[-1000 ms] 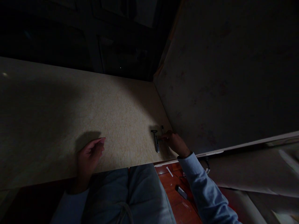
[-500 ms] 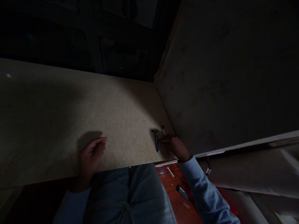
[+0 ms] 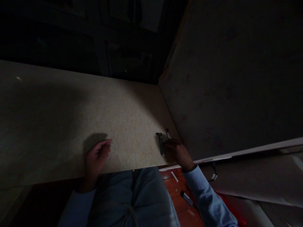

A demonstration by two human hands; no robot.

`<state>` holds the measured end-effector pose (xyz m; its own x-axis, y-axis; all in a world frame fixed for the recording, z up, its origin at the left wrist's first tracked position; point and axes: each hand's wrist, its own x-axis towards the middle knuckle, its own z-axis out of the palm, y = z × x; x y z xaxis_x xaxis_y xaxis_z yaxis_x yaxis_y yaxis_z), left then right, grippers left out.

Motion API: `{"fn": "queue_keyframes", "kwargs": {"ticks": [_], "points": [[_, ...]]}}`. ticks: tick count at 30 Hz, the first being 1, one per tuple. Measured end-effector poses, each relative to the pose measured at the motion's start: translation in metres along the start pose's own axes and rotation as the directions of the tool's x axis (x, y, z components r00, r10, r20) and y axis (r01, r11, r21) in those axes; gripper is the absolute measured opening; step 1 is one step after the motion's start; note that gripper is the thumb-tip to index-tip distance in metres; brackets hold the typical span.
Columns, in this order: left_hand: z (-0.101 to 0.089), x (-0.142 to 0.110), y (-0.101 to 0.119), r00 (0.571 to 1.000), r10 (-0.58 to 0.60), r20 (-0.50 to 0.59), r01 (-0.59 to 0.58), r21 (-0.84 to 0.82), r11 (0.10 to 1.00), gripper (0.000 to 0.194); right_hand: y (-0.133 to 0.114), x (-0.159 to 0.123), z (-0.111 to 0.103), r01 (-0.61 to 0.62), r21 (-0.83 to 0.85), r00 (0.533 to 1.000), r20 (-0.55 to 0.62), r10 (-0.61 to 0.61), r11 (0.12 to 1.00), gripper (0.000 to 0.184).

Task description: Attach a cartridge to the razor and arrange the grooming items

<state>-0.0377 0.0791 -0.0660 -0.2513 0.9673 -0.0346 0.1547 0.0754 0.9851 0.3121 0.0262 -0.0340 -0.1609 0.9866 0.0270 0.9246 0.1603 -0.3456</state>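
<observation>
A razor (image 3: 161, 145) lies on the pale table, its dark head toward the far side and its handle toward the front edge. Just right of it, my right hand (image 3: 178, 154) bends down with its fingers pinched together over the lower part of a slim toothbrush (image 3: 168, 133). Only the toothbrush's dark head and a bit of its neck show; the rest is under the fingers. Farther left, my left hand (image 3: 97, 156) rests at the table's front edge, loosely curled, thumb and index finger slightly apart, with nothing visible in it.
The marbled table (image 3: 123, 113) meets a dim patterned wall panel (image 3: 227, 82) on the right. Dark window panes stand behind. On the reddish floor lie a white strip (image 3: 174, 176) and a dark-and-grey device (image 3: 187, 198). A cable (image 3: 214, 171) hangs under the panel.
The whole view has shifted slightly, moving everything a little to the right. Both hands, the razor and the toothbrush keep nearly the same places on the table.
</observation>
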Motion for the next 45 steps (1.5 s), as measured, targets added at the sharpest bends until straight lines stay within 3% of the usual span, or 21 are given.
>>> {"fn": "queue_keyframes", "kwargs": {"ticks": [5, 9, 12, 14, 16, 18, 21, 25, 28, 38, 45], "points": [[-0.002, 0.001, -0.004, 0.999, 0.031, 0.027, -0.032, 0.018, 0.999, 0.043, 0.008, -0.010, 0.009, 0.028, 0.091, 0.988, -0.154, -0.014, 0.995, 0.037], [0.000, 0.004, -0.011, 0.996, 0.083, 0.022, -0.085, 0.086, 0.993, 0.041, 0.017, -0.017, 0.012, -0.026, 0.186, 0.958, -0.276, 0.078, 0.982, 0.034], [0.015, -0.004, -0.010, 0.989, 0.149, 0.014, -0.149, 0.142, 0.979, 0.036, 0.024, -0.017, 0.016, -0.097, 0.226, 0.944, -0.288, 0.161, 0.969, 0.033], [0.035, -0.017, -0.003, 0.975, 0.187, 0.122, -0.204, 0.145, 0.968, 0.034, 0.028, -0.015, 0.020, -0.141, 0.242, 0.938, -0.277, 0.208, 0.960, 0.032], [0.063, -0.034, 0.010, 0.935, 0.215, 0.282, -0.267, 0.160, 0.950, 0.033, 0.031, -0.012, 0.024, -0.162, 0.261, 0.937, -0.262, 0.231, 0.952, 0.032], [0.094, -0.050, 0.025, 0.869, 0.247, 0.429, -0.363, 0.214, 0.907, 0.033, 0.033, -0.009, 0.028, -0.163, 0.277, 0.938, -0.255, 0.236, 0.947, 0.032], [0.135, -0.065, 0.044, 0.755, 0.288, 0.589, -0.552, 0.335, 0.763, 0.035, 0.034, -0.004, 0.034, -0.167, 0.291, 0.934, -0.260, 0.245, 0.942, 0.033], [0.163, -0.069, 0.052, 0.663, 0.221, 0.715, -0.655, 0.411, 0.634, 0.034, 0.032, -0.003, 0.038, -0.164, 0.311, 0.932, -0.263, 0.251, 0.936, 0.033], [0.168, -0.067, 0.050, 0.660, 0.182, 0.729, -0.663, 0.451, 0.598, 0.033, 0.029, -0.005, 0.039, -0.142, 0.333, 0.930, -0.279, 0.241, 0.932, 0.034], [0.171, -0.070, 0.043, 0.631, 0.220, 0.744, -0.740, 0.492, 0.458, 0.031, 0.023, -0.012, 0.041, -0.098, 0.337, 0.923, -0.322, 0.212, 0.937, 0.032], [0.173, -0.075, 0.040, 0.656, 0.218, 0.723, -0.734, 0.544, 0.406, 0.030, 0.016, -0.011, 0.034, -0.124, 0.329, 0.953, -0.225, 0.205, 0.936, 0.036]]}}
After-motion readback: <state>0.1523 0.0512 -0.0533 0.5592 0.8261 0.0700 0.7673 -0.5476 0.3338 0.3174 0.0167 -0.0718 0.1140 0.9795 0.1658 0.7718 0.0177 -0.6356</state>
